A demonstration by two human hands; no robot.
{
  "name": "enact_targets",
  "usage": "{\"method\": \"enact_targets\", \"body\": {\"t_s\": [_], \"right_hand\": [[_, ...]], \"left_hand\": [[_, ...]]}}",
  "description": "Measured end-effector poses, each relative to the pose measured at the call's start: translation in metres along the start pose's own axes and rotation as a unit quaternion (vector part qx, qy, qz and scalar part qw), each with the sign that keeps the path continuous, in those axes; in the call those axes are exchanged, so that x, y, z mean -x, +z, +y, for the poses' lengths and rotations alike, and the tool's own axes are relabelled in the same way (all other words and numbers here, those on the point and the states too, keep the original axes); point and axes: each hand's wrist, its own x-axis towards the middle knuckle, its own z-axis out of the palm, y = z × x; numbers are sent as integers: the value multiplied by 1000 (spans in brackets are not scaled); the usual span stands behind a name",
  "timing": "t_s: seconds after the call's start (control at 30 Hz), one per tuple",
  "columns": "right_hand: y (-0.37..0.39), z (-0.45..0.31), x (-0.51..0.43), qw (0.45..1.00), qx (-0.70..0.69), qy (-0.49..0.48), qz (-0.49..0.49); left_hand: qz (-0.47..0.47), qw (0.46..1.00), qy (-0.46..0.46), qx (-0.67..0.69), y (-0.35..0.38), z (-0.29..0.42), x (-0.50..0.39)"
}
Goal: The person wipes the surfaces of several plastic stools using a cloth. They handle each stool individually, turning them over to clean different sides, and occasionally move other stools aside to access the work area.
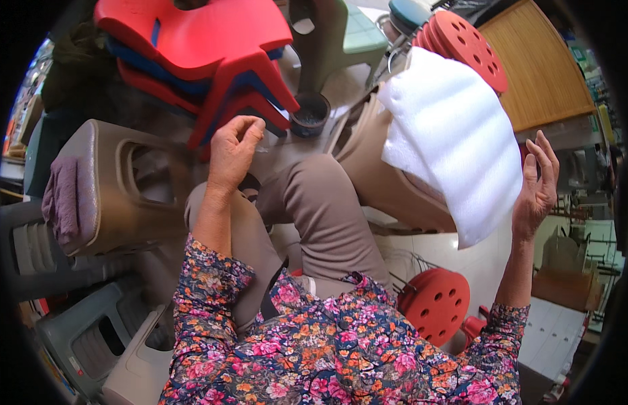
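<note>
My left hand (237,151) is raised above my left knee, thumb and fingertips closed together. Something thin and clear may be at its fingertips, too faint to tell. My right hand (539,185) is lifted at the right, fingers apart and slightly curled, beside the edge of a white foam sheet (445,131). The sheet lies draped over a tan plastic stool (380,177) in front of my right knee. A purple cloth (63,197) hangs over a brown plastic stool (111,197) at the left.
Stacked red and blue plastic chairs (202,35) stand ahead, near a dark pot (310,114). Round red stool seats with holes (471,45) lie beyond the sheet, and another red round seat (438,304) is by my right side. Grey plastic stools (91,329) are at lower left.
</note>
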Motion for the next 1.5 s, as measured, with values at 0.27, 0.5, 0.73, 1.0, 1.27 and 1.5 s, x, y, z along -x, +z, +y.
{"method": "enact_targets", "body": {"t_s": [0.27,0.5,0.73,1.0,1.27,1.5], "right_hand": [[-65,155,131,954,191,232,-7],[-156,249,342,744,258,611,-82],[-190,169,443,513,107,846,95],[-154,115,463,641,141,747,105],[-131,91,459,619,-22,755,215],[-132,80,445,607,-113,752,229]], "left_hand": [[-11,979,130,-154,24,27,3],[-52,988,109,-93,37,26,29],[-460,885,38,60,143,116,101],[-705,670,-230,19,295,32,183],[-695,593,-407,24,303,-3,204],[-683,537,-484,104,285,-5,198]]}}
